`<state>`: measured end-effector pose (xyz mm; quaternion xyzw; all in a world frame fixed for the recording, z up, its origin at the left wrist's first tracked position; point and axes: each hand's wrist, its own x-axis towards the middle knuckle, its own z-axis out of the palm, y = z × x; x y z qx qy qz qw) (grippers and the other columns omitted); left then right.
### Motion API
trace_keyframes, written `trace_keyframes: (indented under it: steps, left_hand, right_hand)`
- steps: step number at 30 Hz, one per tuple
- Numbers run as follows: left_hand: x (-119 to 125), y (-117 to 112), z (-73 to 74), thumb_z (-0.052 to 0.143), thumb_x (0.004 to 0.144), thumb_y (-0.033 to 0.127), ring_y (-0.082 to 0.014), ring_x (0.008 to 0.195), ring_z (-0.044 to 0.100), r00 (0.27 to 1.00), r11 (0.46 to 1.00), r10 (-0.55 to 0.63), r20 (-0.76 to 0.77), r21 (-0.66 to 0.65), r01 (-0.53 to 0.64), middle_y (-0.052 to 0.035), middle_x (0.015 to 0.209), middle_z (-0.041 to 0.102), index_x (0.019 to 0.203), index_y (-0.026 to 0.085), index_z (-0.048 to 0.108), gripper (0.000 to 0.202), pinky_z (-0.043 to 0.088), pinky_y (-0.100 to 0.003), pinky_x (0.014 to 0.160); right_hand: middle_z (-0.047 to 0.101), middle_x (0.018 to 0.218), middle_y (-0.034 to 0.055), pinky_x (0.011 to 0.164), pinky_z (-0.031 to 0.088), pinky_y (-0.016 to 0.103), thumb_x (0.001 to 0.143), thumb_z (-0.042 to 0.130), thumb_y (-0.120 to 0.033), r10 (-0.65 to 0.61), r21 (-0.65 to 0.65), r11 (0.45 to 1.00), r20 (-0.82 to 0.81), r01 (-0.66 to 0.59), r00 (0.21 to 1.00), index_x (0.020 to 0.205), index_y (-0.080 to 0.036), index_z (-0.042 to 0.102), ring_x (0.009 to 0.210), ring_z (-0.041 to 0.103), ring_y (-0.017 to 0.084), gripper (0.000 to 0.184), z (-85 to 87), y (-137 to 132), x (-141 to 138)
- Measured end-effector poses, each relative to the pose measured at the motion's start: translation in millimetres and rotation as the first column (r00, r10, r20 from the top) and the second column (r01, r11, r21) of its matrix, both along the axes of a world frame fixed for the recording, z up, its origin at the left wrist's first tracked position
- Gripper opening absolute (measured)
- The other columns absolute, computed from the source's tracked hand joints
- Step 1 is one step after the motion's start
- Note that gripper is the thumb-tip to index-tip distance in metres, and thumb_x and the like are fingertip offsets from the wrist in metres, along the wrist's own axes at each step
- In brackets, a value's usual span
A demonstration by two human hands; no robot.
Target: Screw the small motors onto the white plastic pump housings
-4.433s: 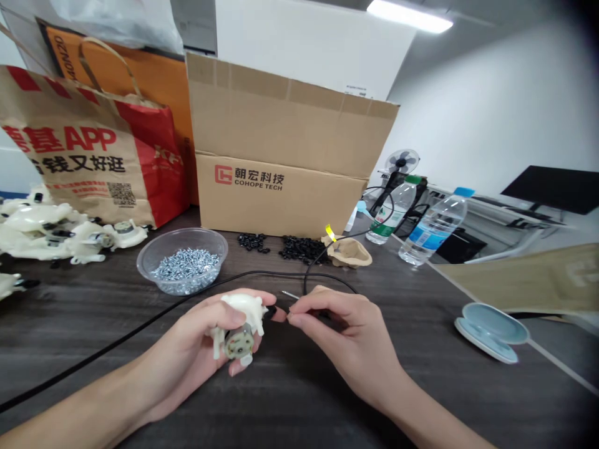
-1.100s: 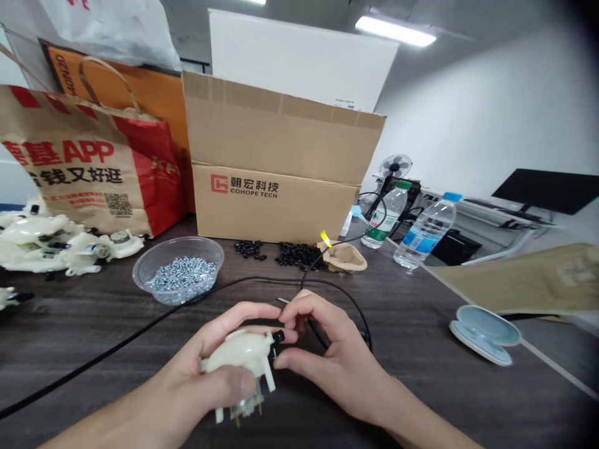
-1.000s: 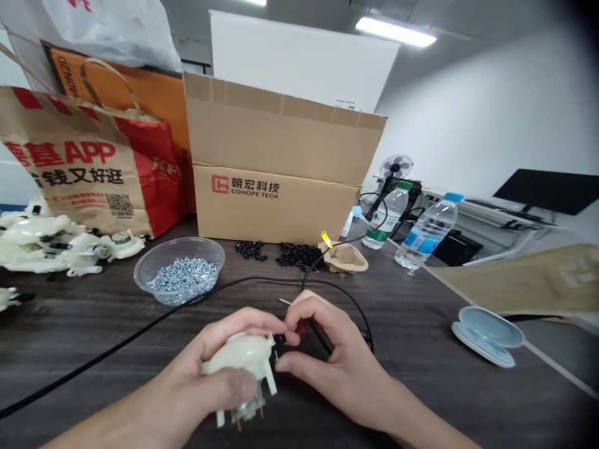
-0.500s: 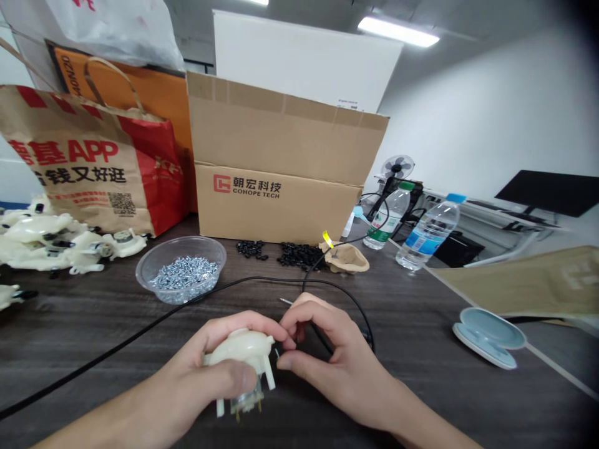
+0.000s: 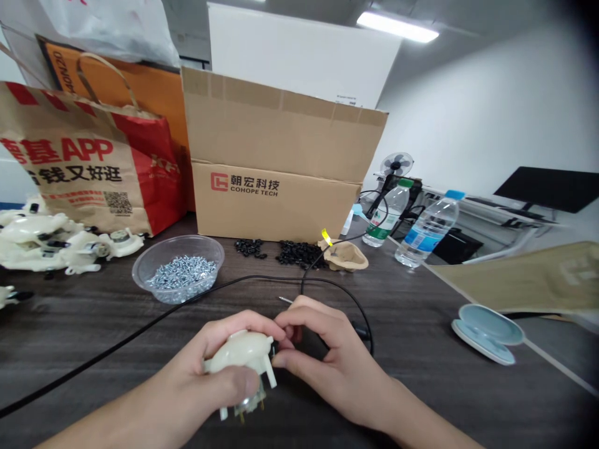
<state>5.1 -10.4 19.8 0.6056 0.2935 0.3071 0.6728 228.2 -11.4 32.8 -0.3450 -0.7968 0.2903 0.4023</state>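
Note:
My left hand (image 5: 219, 368) is wrapped around a cream plastic housing (image 5: 246, 349), with the thumb across its front. The housing has thin legs and a clear part with brass-coloured pins underneath. Against its right side, my right hand (image 5: 322, 349) is closed in a pinch, thumb and fingers near a small screw (image 5: 274, 352) that is mostly hidden. A thin metal tip (image 5: 285, 300) pokes out behind the right hand; whether that hand holds it or it lies on the table, I cannot tell.
A clear bowl (image 5: 140, 274) of screws stands behind my left hand. A black cable (image 5: 154, 323) crosses the table. Small black parts (image 5: 299, 254) lie before a cardboard box (image 5: 281, 212). Cream assemblies (image 5: 51, 240) are piled left; two bottles (image 5: 423, 234) and an open case (image 5: 489, 333) are right.
My right hand has moved slightly left, bringing its fingertips and the small screw closer to the housing. The housing has tilted a little in my left hand.

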Motion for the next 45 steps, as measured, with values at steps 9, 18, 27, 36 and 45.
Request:
trace_keyframes:
  steps: [9,18,27,36,45]
  left_hand:
    - [-1.3,0.0,-3.4,0.072,0.081,0.041,-0.021,0.091,0.051,1.0,0.999,0.021,0.024,-0.028,-0.02,-0.0016,0.107,0.067,0.12,0.029,0.071,0.041,0.037,-0.031,0.08]
    - [-0.1,0.3,0.1,0.071,0.08,0.038,-0.0182,0.08,0.046,0.999,0.996,0.014,0.037,-0.088,-0.011,0.0005,0.089,0.061,0.114,0.026,0.066,0.037,0.033,-0.029,0.072]
    - [-2.6,1.8,-1.0,0.069,0.079,0.039,-0.0174,0.078,0.042,0.999,0.998,-0.045,-0.025,-0.047,0.044,0.001,0.088,0.056,0.114,0.025,0.064,0.038,0.029,-0.028,0.068]
    - [-1.3,3.2,-5.6,0.072,0.077,0.042,-0.0216,0.087,0.049,0.999,0.995,-0.018,0.041,-0.102,0.022,-0.0028,0.094,0.064,0.112,0.024,0.069,0.04,0.035,-0.032,0.077]
    - [-3.3,2.4,-2.0,0.07,0.078,0.039,-0.0213,0.087,0.049,0.998,0.995,-0.044,0.04,-0.085,0.047,-0.0028,0.095,0.062,0.109,0.024,0.067,0.035,0.036,-0.032,0.076]
  right_hand:
    - [0.062,0.082,0.0002,0.069,0.046,0.028,0.091,0.077,-0.029,0.018,0.012,1.0,0.004,-0.018,1.0,0.099,-0.019,0.073,0.075,0.056,0.015,0.014,-2.0,-0.1,0.3]
    - [0.059,0.087,0.0006,0.071,0.044,0.028,0.095,0.071,-0.021,0.048,0.005,0.999,0.101,-0.049,0.994,0.102,-0.019,0.074,0.079,0.056,0.015,0.008,1.2,-1.0,4.0]
    - [0.056,0.087,-0.0016,0.072,0.042,0.027,0.096,0.072,-0.022,0.066,-0.035,0.997,0.13,-0.062,0.989,0.094,-0.018,0.066,0.08,0.053,0.014,0.007,2.9,-1.5,3.6]
    - [0.058,0.088,-0.0016,0.074,0.043,0.026,0.093,0.075,-0.02,0.064,-0.019,0.998,0.088,-0.062,0.994,0.099,-0.018,0.069,0.081,0.055,0.013,0.009,0.2,0.8,2.8]
    - [0.06,0.087,-0.002,0.076,0.044,0.026,0.095,0.073,-0.021,0.08,-0.06,0.995,0.075,-0.075,0.994,0.104,-0.018,0.071,0.08,0.057,0.013,0.01,0.2,-2.3,2.4]
